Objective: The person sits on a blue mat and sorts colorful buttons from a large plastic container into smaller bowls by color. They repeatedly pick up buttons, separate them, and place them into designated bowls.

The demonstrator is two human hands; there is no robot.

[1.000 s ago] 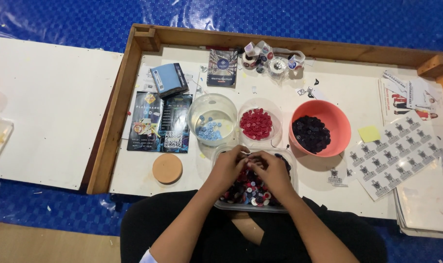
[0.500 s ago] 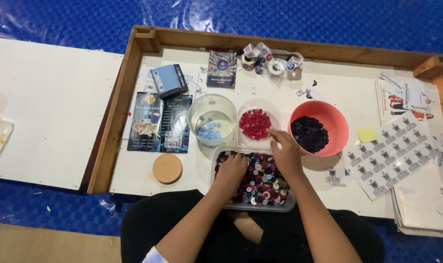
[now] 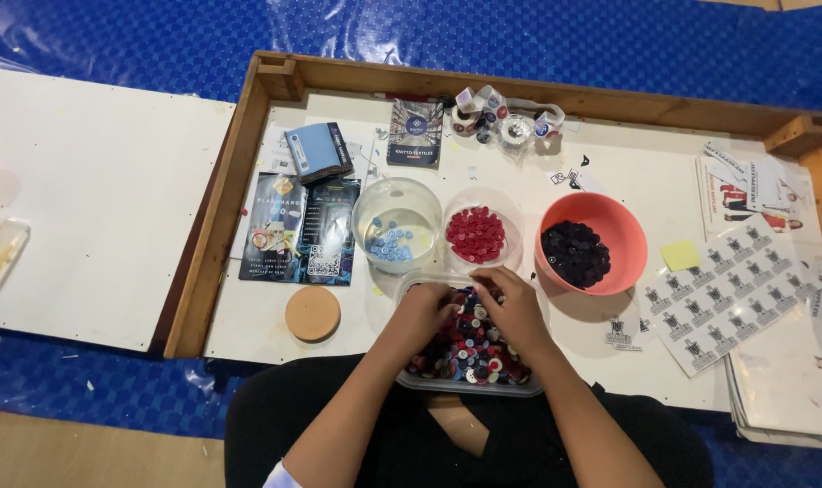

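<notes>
A clear rectangular tray of mixed red, dark and white buttons sits at the near edge of the white work surface. My left hand rests on the buttons at the tray's left side, fingers curled down into them. My right hand lies over the tray's upper right part, fingertips among the buttons. Whether either hand pinches a button is hidden. Just beyond the tray stand a clear bowl with light blue buttons, a clear bowl with red buttons and an orange bowl with dark buttons.
A wooden frame borders the work surface. A round cork lid, a dark leaflet and a blue card box lie to the left. Sticker sheets and papers lie right. Small spools and tape sit at the back.
My right hand reached up toward the red and orange bowls half a second ago and has come back down onto the mixed tray. My left hand stayed on the tray.
</notes>
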